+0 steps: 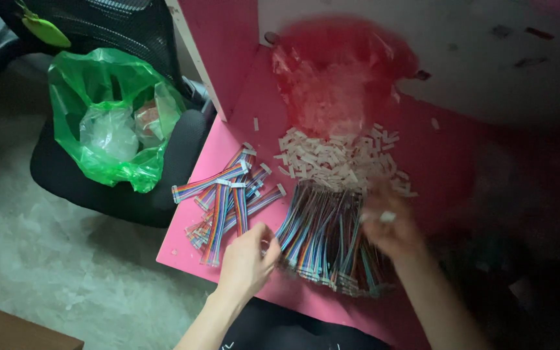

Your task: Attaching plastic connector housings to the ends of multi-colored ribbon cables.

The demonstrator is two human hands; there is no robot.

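Head view looks down on my pink table (254, 116). My left hand (246, 259) rests at the near edge of a big bundle of rainbow ribbon cables (325, 236), fingers curled close together by the cable ends; whether they pinch anything I cannot tell. My right hand (390, 227) is blurred over the bundle's right side, pinching a small white connector housing (387, 217) between its fingertips. Just beyond the bundle lies a heap of white connector housings (338, 159) spilling from a clear plastic bag (332, 78). Left of my left hand lie finished ribbon cables (225, 198), fanned out. A green plastic bag (108, 116) sits on a black chair (163, 188) beside the table.
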